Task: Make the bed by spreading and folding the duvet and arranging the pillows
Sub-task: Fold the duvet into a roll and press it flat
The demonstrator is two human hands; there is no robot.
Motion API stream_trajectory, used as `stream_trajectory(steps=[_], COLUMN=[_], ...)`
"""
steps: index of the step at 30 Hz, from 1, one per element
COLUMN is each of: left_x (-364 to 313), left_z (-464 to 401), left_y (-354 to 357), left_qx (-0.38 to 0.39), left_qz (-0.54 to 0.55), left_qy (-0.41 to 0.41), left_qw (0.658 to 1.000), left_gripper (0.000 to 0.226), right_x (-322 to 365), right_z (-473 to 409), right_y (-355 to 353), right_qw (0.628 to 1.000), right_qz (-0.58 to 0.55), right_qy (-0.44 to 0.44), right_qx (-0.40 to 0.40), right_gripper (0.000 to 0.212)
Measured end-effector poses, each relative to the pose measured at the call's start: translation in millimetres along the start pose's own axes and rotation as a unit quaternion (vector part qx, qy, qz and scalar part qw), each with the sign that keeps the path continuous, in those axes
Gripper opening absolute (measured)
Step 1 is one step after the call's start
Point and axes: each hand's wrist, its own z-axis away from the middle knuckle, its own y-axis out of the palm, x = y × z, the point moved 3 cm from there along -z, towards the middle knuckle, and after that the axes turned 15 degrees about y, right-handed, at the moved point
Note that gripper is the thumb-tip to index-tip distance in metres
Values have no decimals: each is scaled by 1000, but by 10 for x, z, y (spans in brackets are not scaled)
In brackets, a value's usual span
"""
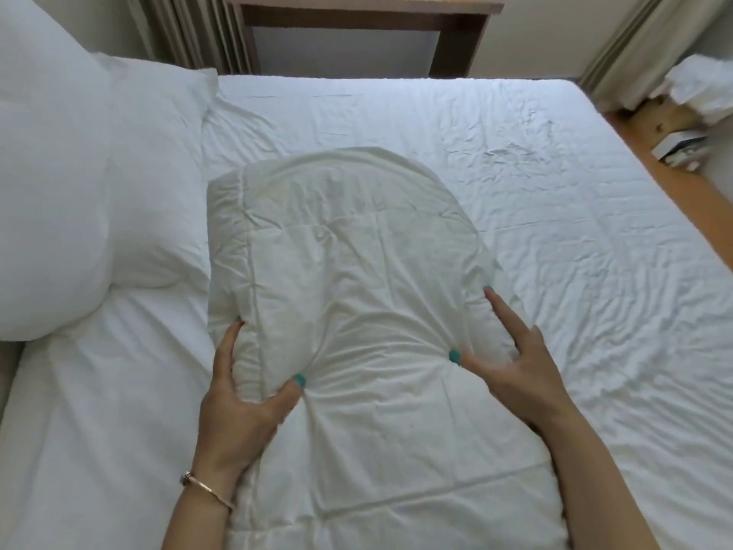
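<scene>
Both hands grip the folded white quilted duvet (349, 279): left hand (238, 410) pinches its left edge, right hand (511, 359) its right; long axis runs near-to-far.

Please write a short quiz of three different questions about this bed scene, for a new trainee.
1. True or false: both hands grip the folded duvet.
2. Where are the pillows? A) at the left side of the bed B) on the floor C) on the wooden desk
3. Fill in: the bracelet is on the ___ wrist.

Key:
1. True: the left hand and the right hand each pinch a side of it.
2. A
3. left
</scene>
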Motion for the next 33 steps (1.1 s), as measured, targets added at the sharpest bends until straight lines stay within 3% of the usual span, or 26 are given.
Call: stream_trajectory(steps=[4,10,15,19,26,33], left_x=[122,203,-25,-378,-1097,-1006], left_z=[34,499,1094,2034,3424,4302], left_y=[-81,-135,320,797,1136,1099], left_qx=[44,19,23,9,-11,-39], left_qz=[20,16,9,-3,-25,-53], left_qy=[-14,-33,38,111,134,100], left_qw=[999,999,999,994,991,993], left_gripper=[91,94,90,82,85,89], right_x=[-230,-497,-1226,-2040,-2905,-3386], right_z=[104,184,589,1293,2110,2367], right_y=[141,173,-330,-956,-1861,-1775], right_qw=[999,999,999,997,991,988], right_qz=[10,22,-37,-65,-124,-128], right_qy=[36,34,-2,-36,-41,-27], right_qx=[-16,19,-13,-35,12,87], right_gripper=[92,100,101,90,87,84])
